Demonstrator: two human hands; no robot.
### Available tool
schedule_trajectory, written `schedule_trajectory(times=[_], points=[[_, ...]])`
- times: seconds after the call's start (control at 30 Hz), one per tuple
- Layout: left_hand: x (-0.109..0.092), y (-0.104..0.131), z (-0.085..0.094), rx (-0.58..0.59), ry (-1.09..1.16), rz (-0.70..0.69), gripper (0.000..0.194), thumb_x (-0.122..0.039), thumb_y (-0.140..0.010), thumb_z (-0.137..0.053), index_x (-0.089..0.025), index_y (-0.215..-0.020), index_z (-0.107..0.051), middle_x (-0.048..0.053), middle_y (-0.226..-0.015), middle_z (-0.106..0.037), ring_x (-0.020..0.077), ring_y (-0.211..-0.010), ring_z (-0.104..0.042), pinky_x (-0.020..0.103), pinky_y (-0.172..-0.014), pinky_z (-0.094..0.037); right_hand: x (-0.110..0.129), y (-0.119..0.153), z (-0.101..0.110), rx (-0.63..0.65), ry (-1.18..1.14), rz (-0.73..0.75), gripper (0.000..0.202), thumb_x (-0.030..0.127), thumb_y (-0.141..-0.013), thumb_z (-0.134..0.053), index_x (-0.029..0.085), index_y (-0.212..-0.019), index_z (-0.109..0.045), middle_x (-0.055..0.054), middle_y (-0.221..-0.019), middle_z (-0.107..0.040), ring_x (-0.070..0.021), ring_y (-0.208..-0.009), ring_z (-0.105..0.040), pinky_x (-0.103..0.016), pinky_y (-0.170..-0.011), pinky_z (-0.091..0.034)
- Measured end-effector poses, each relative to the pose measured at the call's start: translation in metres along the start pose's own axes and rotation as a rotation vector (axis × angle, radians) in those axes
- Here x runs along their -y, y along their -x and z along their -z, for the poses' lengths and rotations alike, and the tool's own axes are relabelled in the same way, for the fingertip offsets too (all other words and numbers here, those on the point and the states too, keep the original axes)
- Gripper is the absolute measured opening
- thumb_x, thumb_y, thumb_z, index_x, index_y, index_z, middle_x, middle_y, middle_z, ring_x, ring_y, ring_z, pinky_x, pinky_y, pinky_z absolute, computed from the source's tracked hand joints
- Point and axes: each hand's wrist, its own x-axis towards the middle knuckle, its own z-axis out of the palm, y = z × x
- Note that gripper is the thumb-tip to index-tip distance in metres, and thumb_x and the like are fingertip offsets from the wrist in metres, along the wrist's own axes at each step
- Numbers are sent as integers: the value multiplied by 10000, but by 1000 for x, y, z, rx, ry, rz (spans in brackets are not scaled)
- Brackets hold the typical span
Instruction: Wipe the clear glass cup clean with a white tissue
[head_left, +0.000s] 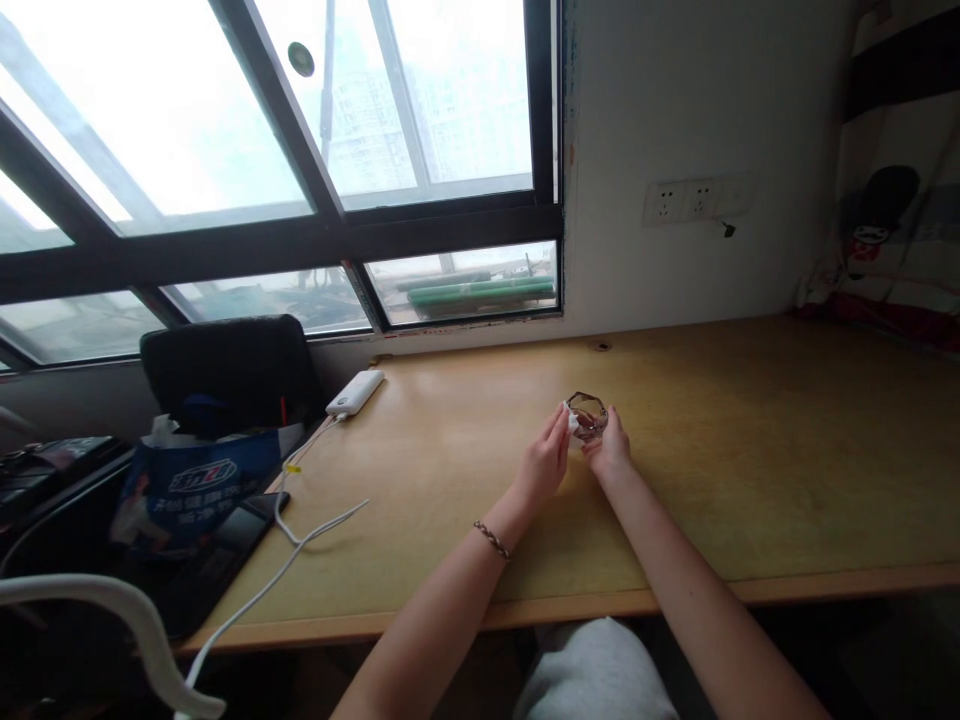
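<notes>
A faceted, see-through glass (588, 402) with a dark tint is held above the wooden table, its mouth turned toward me; whether it is a cup or a small bowl I cannot tell. My right hand (611, 445) grips it from the right and below, fingers closed round its side. At its left side, my left hand (550, 452) pinches a crumpled white tissue (572, 420) and presses it to the glass. The left fingertips are partly hidden behind the tissue.
The wooden table (450, 530) carries a white power bank (356, 393) with a white cable (296, 545) near its left edge. A dark chair (232, 370), a blue bag (199, 480) and a white curved tube (112, 605) are at the left. Wall sockets (684, 200) sit behind.
</notes>
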Motion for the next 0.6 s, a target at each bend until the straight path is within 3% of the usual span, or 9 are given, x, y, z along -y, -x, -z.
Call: schedule_trajectory(times=[0.27, 0.6], points=[[-4, 1, -3, 82, -147, -224, 427, -175, -857, -256, -122, -1280, -266, 126, -1337, -267, 209, -1240, -203, 405, -1003, -301, 1, -2, 2, 52, -131, -51, 313, 374, -808, -318, 166, -722, -535, -22, -618, -640, -125, -571, -605, -234, -529, -478], [-4, -1, -1, 94, -193, -274, 443, -146, -849, -247, -109, -1290, -239, 138, -1338, -259, 229, -1252, -149, 440, -998, -299, 7, 11, 1, 134, -284, -164, 229, 279, -777, -385, 152, -680, -549, -49, -630, -639, -138, -643, -607, -256, -626, -495]])
